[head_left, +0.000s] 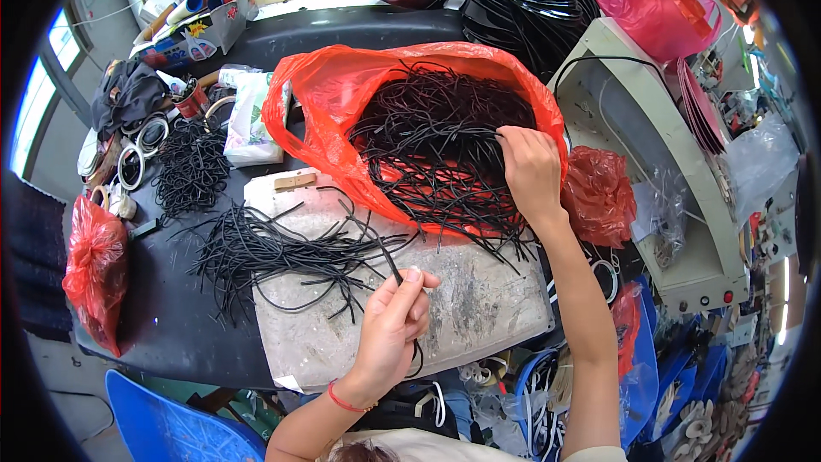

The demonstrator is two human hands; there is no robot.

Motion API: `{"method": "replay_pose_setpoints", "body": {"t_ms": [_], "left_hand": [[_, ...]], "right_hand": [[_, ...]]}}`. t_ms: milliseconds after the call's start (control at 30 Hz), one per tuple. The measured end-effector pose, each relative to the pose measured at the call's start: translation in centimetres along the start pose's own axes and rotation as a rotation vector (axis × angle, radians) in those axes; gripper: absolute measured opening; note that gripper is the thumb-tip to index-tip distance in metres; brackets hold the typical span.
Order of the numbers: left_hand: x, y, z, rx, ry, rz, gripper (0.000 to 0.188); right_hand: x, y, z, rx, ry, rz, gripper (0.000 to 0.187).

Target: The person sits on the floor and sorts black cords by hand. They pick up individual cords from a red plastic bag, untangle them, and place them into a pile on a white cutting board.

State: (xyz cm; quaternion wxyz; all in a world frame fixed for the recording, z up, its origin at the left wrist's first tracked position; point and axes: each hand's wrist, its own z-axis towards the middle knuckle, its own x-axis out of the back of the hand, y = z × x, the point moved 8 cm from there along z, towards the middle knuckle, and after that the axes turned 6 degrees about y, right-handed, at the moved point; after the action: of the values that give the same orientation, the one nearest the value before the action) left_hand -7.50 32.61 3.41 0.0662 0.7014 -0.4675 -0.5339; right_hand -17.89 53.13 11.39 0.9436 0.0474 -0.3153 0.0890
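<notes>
My left hand (pixel 395 329) is closed in a pinch around a black cord (pixel 395 269), one end rising above the thumb and the other hanging below the fist. It is held over a worn pale board (pixel 479 308). To the right and farther away, my right hand (pixel 532 169) reaches into an open red plastic bag (pixel 321 85). Its fingertips are drawn together on a strand of the tangled black cords (pixel 436 124) filling the bag; part of the grip is hidden. A loose heap of similar cords (pixel 282 248) lies left of my left hand, across the board's edge.
At left, a tied red bag (pixel 96 265) and a dark cord bundle (pixel 190 167) rest on the black table (pixel 180 291). A tissue pack (pixel 254 133) sits beside the open bag. A pale machine housing (pixel 629 111) borders the right, near a crumpled red bag (pixel 599 197).
</notes>
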Motion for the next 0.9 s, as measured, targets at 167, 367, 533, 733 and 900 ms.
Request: {"method": "replay_pose_setpoints", "body": {"t_ms": [167, 367, 533, 733, 900], "left_hand": [[-1.0, -1.1, 0.2, 0.047, -0.043, -0.02, 0.024], [-0.7, -1.7, 1.3, 0.017, -0.051, 0.027, 0.027], [-0.3, -2.4, 2.5, 0.108, 0.011, -0.018, 0.035], [1.9, -2.0, 2.5, 0.07, 0.114, 0.158, 0.033], [1.0, -1.4, 1.4, -0.013, 0.116, 0.05, 0.03]], "right_hand": [[2.2, -2.4, -0.7, 0.157, 0.024, -0.146, 0.017], [5.8, -8.3, -2.9, 0.239, -0.085, -0.108, 0.023], [8.2, -14.0, -7.5, 0.222, -0.27, 0.066, 0.024], [9.4, -15.2, -6.5, 0.152, -0.543, 0.524, 0.021], [2.6, -4.5, 0.9, 0.083, -0.168, -0.002, 0.035]]}}
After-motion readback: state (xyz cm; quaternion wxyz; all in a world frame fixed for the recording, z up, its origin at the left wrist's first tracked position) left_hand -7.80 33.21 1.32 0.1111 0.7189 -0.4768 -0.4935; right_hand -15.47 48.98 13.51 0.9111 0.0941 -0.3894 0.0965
